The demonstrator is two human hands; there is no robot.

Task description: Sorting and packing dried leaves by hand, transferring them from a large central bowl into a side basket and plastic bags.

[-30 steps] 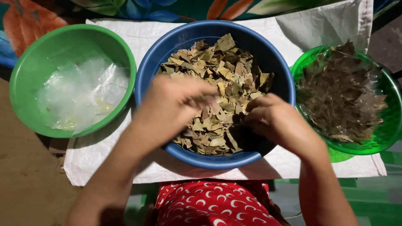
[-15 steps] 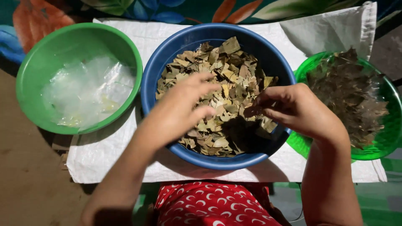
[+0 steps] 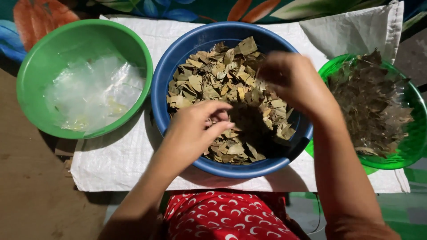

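- Floor setup: white woven sack (image 3: pixel 120 164) spread over a floral mat (image 3: pixel 40 18), bare brown floor at the near-left corner.
- Blue basin (image 3: pixel 178 66) sits mid-sack, full of dry leaves (image 3: pixel 213 75): tan-olive, flat, brittle-looking, many broken.
- My left hand (image 3: pixel 195 133) is down in the near side of the pile, fingers (image 3: pixel 218 129) curled together on a few leaves.
- My right hand (image 3: pixel 293 80) hovers over the basin's right side, blurred; I cannot tell if its fingers are apart or pinching.
- To do it well, I judge: light pinches only, lift single leaves, don't crush, keep hands inside the rim.
- Green bowl (image 3: pixel 31 71) at the left edge holds clear plastic film (image 3: pixel 89 93).
- Clear green bowl (image 3: pixel 413 142) at the right edge holds darker brown leaves (image 3: pixel 369 102).
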